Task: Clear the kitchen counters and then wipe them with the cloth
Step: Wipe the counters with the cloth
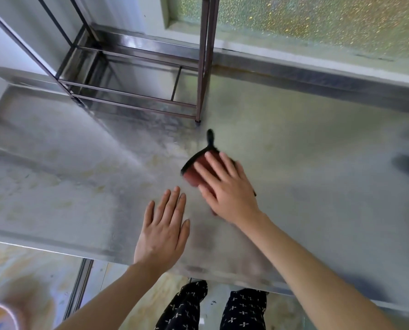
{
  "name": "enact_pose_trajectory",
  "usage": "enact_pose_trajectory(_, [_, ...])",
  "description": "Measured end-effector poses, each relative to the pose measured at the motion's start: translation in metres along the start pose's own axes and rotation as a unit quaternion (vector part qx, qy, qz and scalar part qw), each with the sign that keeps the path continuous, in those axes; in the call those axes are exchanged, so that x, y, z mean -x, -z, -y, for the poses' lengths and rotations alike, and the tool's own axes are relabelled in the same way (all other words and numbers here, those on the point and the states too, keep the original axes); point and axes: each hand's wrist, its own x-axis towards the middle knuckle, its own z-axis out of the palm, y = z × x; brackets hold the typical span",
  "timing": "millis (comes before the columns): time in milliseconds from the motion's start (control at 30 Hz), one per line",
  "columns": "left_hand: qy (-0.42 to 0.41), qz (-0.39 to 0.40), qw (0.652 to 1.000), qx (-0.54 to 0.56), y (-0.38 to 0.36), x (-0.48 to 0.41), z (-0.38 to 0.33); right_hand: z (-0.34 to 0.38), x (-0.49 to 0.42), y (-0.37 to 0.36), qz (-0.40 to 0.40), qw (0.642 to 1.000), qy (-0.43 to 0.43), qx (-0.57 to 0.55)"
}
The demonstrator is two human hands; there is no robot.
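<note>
Head view shows the cloth (194,173) out in the middle of the steel counter (317,163), dark red with black edging and a black tail that points toward the foot of the metal rack (139,91). It looks soft, thin and light, so expect it to bunch or slide out from under you on the smooth steel unless you keep weight on it. Flat pressure from above over its middle should work better than a pinch at one corner.

Your right hand (227,186) lies on it that way now, fingers straight and spread, palm down, covering most of the cloth and curling round nothing. Your left hand (163,232) is just beside it, nearer the counter's front edge, also flat with fingers extended and close together. It holds nothing, and I cannot tell whether it rests on the steel or hovers above it. The blur suggests a wiping stroke is under way.
</note>
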Motion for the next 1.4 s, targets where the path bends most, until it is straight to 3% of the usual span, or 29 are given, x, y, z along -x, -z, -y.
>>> enact_pose_trajectory(133, [0.001,0.000,1.000,0.005,0.000,0.000,-0.001,-0.012,-0.046,-0.001,-0.046,0.969,-0.244,-0.008])
enact_pose_trajectory(200, [-0.001,-0.003,1.000,0.004,0.000,-0.001,-0.001,0.005,-0.052,-0.004,-0.044,0.972,-0.232,-0.007])
enact_pose_trajectory(300, [-0.003,-0.001,1.000,0.007,0.001,0.000,-0.001,0.019,-0.023,-0.005,-0.013,0.997,-0.073,-0.007])
enact_pose_trajectory(367, [-0.002,0.002,1.000,0.009,0.000,0.000,0.000,0.004,-0.005,0.000,-0.002,1.000,-0.021,-0.006])
enact_pose_trajectory(433, [0.000,0.007,1.000,0.006,-0.001,0.000,0.000,-0.028,-0.006,0.006,-0.004,0.998,-0.053,0.017])
enact_pose_trajectory(533, [0.006,0.018,1.000,0.005,0.000,0.000,0.000,-0.074,-0.020,0.015,-0.012,0.983,-0.182,0.025])
enact_pose_trajectory(633, [0.014,0.022,1.000,0.006,0.005,0.000,-0.003,-0.073,-0.021,0.014,-0.005,0.967,-0.254,-0.001])
enact_pose_trajectory(767, [0.071,0.004,0.997,0.011,0.015,-0.019,-0.023,-0.028,0.021,0.010,0.020,0.992,-0.126,-0.010])
enact_pose_trajectory(867, [0.053,-0.003,0.998,0.025,0.019,-0.056,-0.045,-0.046,0.037,0.014,0.054,0.998,-0.039,0.002])
enact_pose_trajectory(967, [0.018,-0.002,0.999,0.029,0.019,-0.109,-0.065,-0.106,0.005,0.024,0.036,0.992,-0.124,0.014])
enact_pose_trajectory(1067, [0.038,0.007,0.998,0.041,0.015,-0.147,-0.078,-0.163,-0.036,0.032,0.012,0.976,-0.218,0.005])
enact_pose_trajectory(1200, [0.046,0.004,0.999,0.017,0.009,-0.153,-0.080,-0.165,-0.048,0.026,-0.028,0.971,-0.237,0.011])
enact_pose_trajectory(1300, [0.054,0.018,0.998,0.007,0.011,-0.153,-0.082,-0.145,-0.031,0.022,-0.005,0.994,-0.106,0.010])
enact_pose_trajectory(1400, [0.058,0.021,0.998,0.000,0.011,-0.152,-0.082,-0.168,-0.038,0.027,0.009,1.000,0.011,0.003])
